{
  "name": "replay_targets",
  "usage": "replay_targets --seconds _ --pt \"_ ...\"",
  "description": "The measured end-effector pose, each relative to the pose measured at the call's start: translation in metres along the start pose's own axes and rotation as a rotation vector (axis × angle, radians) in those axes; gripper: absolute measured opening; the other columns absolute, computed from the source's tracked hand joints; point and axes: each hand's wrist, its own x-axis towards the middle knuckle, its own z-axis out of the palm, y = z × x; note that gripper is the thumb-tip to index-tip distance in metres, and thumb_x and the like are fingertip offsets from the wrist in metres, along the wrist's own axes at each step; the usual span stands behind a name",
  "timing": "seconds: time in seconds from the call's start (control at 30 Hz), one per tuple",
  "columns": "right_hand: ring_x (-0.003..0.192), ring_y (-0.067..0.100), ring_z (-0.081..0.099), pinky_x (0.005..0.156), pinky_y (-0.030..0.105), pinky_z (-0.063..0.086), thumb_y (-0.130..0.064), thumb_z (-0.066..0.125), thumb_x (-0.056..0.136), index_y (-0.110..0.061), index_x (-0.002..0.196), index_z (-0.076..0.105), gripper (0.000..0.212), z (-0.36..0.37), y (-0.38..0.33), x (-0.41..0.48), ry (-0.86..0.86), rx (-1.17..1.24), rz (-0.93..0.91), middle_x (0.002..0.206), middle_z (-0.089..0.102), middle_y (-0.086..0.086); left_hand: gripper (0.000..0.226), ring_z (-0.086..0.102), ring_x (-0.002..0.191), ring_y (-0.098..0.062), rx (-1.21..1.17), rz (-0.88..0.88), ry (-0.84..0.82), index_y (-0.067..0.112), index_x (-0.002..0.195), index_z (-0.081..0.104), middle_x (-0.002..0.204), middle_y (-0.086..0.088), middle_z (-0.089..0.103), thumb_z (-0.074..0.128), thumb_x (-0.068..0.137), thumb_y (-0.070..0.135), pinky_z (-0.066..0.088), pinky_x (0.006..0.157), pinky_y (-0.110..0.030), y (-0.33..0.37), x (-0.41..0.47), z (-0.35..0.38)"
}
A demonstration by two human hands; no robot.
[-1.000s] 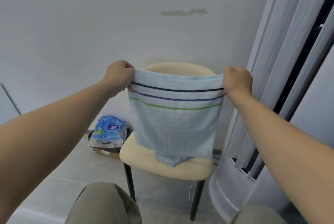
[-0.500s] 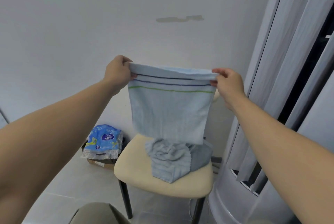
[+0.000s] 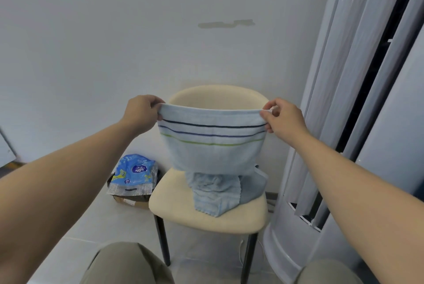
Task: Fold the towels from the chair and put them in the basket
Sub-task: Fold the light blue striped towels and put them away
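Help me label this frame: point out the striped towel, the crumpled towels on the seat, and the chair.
striped towel (image 3: 213, 154), head view, plain cloth below green stripe
crumpled towels (image 3: 212, 194), head view, front light-blue towel
chair (image 3: 218, 96), head view, cream backrest top

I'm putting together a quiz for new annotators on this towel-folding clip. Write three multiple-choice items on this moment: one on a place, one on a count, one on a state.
1. Where do the crumpled towels lie?
A. on the floor
B. over the backrest
C. on the chair seat

2. How many stripes cross the striped towel?
A. two
B. three
C. five

3. How is the striped towel held?
A. by one hand alone
B. by both hands, each with a grip on a top corner
C. no hand touches it

Answers:
1 C: they sit heaped on the cream seat.
2 B: one dark navy, one blue and one green line show.
3 B: the left hand and the right hand pinch the top corners, and the towel hangs between them.
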Motion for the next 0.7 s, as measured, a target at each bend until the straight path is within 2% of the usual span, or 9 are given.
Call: replay_targets --seconds 0.1,0.17,0.27,0.37,0.43,0.6,0.7 --pt "0.056 0.015 0.065 0.061 0.033 0.061 -0.021 0.075 0.091 -0.020 0.104 0.070 0.015 -0.011 -0.004 0.006 -0.006 -0.009 -0.016 0.078 0.068 0.015 0.025 0.063 0.055 0.000 -0.012 0.020 0.016 0.017 0.111 0.075 0.077 0.000 0.072 0.053 0.100 0.012 0.050 0.070 -0.023 0.007 0.000 -0.007" --pt "0.051 0.010 0.062 0.055 0.024 0.057 -0.016 0.077 0.090 -0.012 0.117 0.071 0.028 -0.017 -0.008 0.010 -0.053 0.056 0.012 0.075 0.066 0.013 0.025 0.063 0.053 -0.003 -0.025 0.012 0.001 0.019 0.113 0.074 0.077 -0.004 0.073 0.053 0.101 0.013 0.048 0.064 -0.021 0.012 0.002 -0.011" --pt "0.050 0.009 0.060 0.055 0.023 0.057 -0.009 0.080 0.087 0.003 0.112 0.071 0.029 -0.024 -0.012 0.013 -0.181 0.162 0.102 0.069 0.065 0.010 0.026 0.066 0.061 -0.018 0.038 -0.011 -0.056 0.019 0.110 0.075 0.074 -0.011 0.074 0.053 0.099 0.009 0.055 0.066 -0.027 0.015 0.005 -0.016" --pt "0.054 0.012 0.063 0.055 0.025 0.058 -0.007 0.083 0.083 0.003 0.104 0.070 0.027 -0.030 -0.014 0.015 -0.291 0.155 0.166 0.073 0.068 0.012 0.031 0.069 0.066 -0.023 0.085 -0.035 -0.108 0.016 0.101 0.077 0.074 -0.010 0.074 0.053 0.092 -0.002 0.060 0.072 -0.034 0.012 0.008 -0.018" --pt "0.056 0.012 0.064 0.055 0.025 0.058 -0.008 0.085 0.081 0.000 0.100 0.070 0.025 -0.031 -0.016 0.017 -0.332 0.092 0.175 0.073 0.069 0.012 0.034 0.071 0.076 -0.024 0.115 -0.046 -0.138 0.018 0.095 0.077 0.077 -0.006 0.074 0.058 0.085 -0.007 0.062 0.077 -0.038 0.009 0.010 -0.017" --pt "0.059 0.015 0.065 0.055 0.027 0.056 -0.006 0.085 0.080 0.004 0.097 0.068 0.026 -0.026 -0.018 0.027 -0.361 0.040 0.174 0.073 0.068 0.013 0.025 0.072 0.085 -0.024 0.101 -0.084 -0.140 0.022 0.082 0.074 0.086 -0.003 0.074 0.069 0.080 -0.003 0.062 0.080 -0.040 0.003 0.017 -0.010" --pt "0.061 0.016 0.065 0.056 0.028 0.056 -0.007 0.087 0.078 0.002 0.096 0.067 0.028 -0.027 -0.016 0.034 -0.377 0.021 0.192 0.075 0.069 0.014 0.011 0.073 0.084 -0.021 0.117 -0.076 -0.182 0.018 0.081 0.074 0.083 -0.001 0.075 0.077 0.079 0.009 0.063 0.080 -0.042 0.002 0.024 -0.009"
